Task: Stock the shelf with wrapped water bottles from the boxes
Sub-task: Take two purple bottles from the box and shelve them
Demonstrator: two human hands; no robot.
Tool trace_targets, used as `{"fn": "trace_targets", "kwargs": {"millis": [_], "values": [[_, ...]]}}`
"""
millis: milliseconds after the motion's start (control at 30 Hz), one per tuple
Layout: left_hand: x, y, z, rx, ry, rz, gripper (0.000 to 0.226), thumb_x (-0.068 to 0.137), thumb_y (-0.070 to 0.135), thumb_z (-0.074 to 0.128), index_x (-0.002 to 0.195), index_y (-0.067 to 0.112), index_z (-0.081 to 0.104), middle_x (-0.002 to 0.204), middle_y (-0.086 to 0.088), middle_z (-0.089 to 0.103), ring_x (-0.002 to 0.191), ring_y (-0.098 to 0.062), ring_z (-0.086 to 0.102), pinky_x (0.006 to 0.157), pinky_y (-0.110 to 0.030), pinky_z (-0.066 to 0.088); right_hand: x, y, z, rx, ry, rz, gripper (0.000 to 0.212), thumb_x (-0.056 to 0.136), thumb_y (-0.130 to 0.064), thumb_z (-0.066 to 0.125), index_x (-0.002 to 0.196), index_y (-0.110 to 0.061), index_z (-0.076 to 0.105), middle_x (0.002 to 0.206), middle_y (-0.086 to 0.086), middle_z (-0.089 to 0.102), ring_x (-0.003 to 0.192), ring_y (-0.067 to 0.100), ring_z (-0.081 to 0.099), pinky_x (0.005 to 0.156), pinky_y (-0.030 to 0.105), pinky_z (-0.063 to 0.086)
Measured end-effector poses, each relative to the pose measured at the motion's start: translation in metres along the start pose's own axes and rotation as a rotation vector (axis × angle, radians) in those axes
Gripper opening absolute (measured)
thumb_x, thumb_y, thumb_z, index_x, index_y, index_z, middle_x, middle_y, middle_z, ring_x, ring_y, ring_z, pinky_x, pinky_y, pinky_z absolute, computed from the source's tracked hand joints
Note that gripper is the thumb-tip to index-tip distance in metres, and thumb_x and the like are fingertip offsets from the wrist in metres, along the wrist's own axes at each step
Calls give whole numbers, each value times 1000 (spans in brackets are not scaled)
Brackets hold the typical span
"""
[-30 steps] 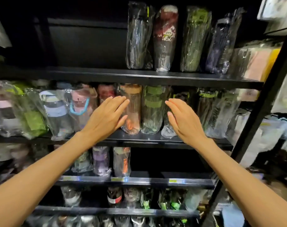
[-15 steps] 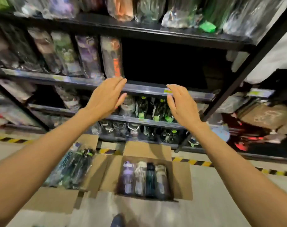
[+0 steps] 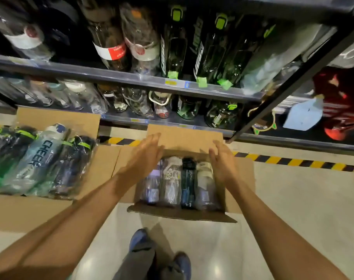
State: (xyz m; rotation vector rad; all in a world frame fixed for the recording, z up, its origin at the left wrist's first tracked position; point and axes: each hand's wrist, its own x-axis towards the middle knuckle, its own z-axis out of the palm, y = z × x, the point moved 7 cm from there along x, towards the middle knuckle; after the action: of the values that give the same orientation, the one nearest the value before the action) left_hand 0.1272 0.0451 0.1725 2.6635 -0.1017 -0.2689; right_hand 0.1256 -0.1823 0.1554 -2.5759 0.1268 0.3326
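An open cardboard box (image 3: 184, 136) on the floor holds several wrapped water bottles lying side by side: a purple one (image 3: 152, 186), a clear white-capped one (image 3: 171, 182), a dark blue one (image 3: 188, 184) and a pale one (image 3: 204, 186). My left hand (image 3: 143, 156) hovers over the box's left side, fingers straight, holding nothing. My right hand (image 3: 222, 164) hovers over the box's right side, also empty with straight fingers. A second open box (image 3: 57, 118) to the left holds larger wrapped bottles (image 3: 40, 158), one printed CHEER.
Black metal shelves (image 3: 131, 79) stand behind the boxes, their low tiers packed with wrapped bottles (image 3: 172, 47). Yellow-black hazard tape (image 3: 293, 161) runs along the floor. My feet (image 3: 139, 239) stand just in front of the box. Red bags (image 3: 342, 110) lie at the right.
The view has tilted down from the mid shelves to the floor. Both hands, still empty, have come down from the shelf to just above the bottles in the middle box.
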Motion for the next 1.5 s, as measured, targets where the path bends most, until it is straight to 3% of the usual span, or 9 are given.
{"fn": "trace_targets", "kwargs": {"millis": [133,233,500,800,967,1167,1300,1433,1500], "values": [[-5,-50,107,-122,-115,-259,49,98,32,40,139,5,35,139,-20,43,125,-34,43,101,-40,37,6,73,84,19,-83,203,36,97,-24,44,128,-6,45,121,22,56,105,38,55,82,40,44],[-11,-92,181,-172,-189,-438,60,97,33,43,145,3,23,133,-23,49,118,-36,49,94,-38,40,6,116,142,11,-179,319,52,96,-27,48,141,-6,32,132,23,46,115,40,50,89,41,41],[-17,-158,287,-300,-315,-921,77,94,40,48,146,0,8,150,-24,16,135,-41,27,107,-44,29,12,189,232,-16,-289,632,80,93,-43,50,146,-1,8,145,24,24,129,44,33,102,49,34],[2,-198,337,-437,-266,-1035,88,85,44,62,142,-2,14,146,-21,24,134,-35,31,107,-40,33,21,226,268,-3,-271,777,96,83,-59,56,142,3,13,142,23,33,129,40,36,106,44,32],[1,-210,349,-189,-330,-990,106,73,58,68,143,-3,16,146,-21,22,135,-35,24,109,-37,26,25,234,272,7,-258,806,91,73,-61,68,130,-2,28,130,18,46,117,35,49,92,40,43],[-2,-212,359,-264,-328,-975,69,70,54,74,118,8,56,135,-20,40,125,-32,34,98,-35,36,26,235,269,-29,-266,796,94,72,-60,69,133,-1,29,132,19,47,118,35,50,91,40,44],[-9,-212,358,-292,-215,-976,88,67,52,77,132,7,37,137,-19,34,127,-35,33,102,-40,34,25,236,271,-2,-255,804,95,72,-58,71,135,-3,26,132,19,46,117,36,50,93,44,46],[-10,-212,376,-624,-178,-1015,84,71,30,81,130,8,25,131,-17,43,116,-35,48,87,-38,47,26,237,274,27,-243,806,95,71,-56,72,136,-6,24,131,17,46,116,37,51,93,45,47],[-10,-212,381,-609,-150,-1007,85,66,32,83,126,10,26,128,-16,45,116,-34,47,92,-42,47,26,237,274,27,-245,805,96,72,-56,72,138,-7,22,132,17,46,116,37,51,93,45,47]]}}
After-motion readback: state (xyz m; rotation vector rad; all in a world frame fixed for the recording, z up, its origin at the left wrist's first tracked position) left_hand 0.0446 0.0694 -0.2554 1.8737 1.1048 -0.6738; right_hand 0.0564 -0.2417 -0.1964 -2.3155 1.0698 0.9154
